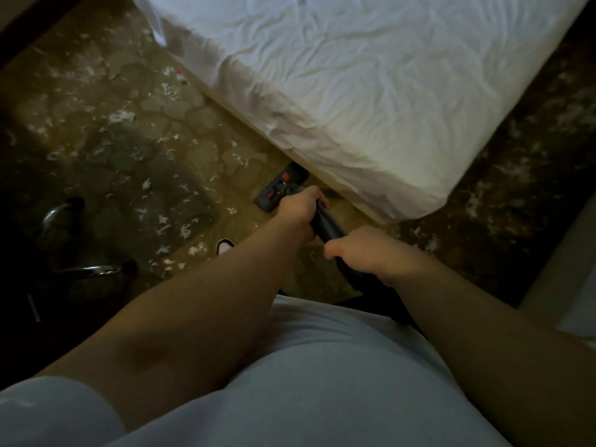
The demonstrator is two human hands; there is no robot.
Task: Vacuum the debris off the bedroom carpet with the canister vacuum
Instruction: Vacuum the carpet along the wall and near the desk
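The 2 hands grip the vacuum wand (327, 225): the left hand (298, 214) clamps its fingers round the tube nearer the bed (354, 75), and the right hand (364, 250) clamps its fingers round it farther back. The floor head (280, 187) rests on the carpet (80, 162) against the bed's side edge. White debris (122, 116) lies scattered left of the bed and, apparently, past its corner at right. Judgement: little is cleared; most of the carpet remains. The canister is out of view.

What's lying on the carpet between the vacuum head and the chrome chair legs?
In the head view, scattered white scraps litter the carpet between the vacuum head and the chair legs.
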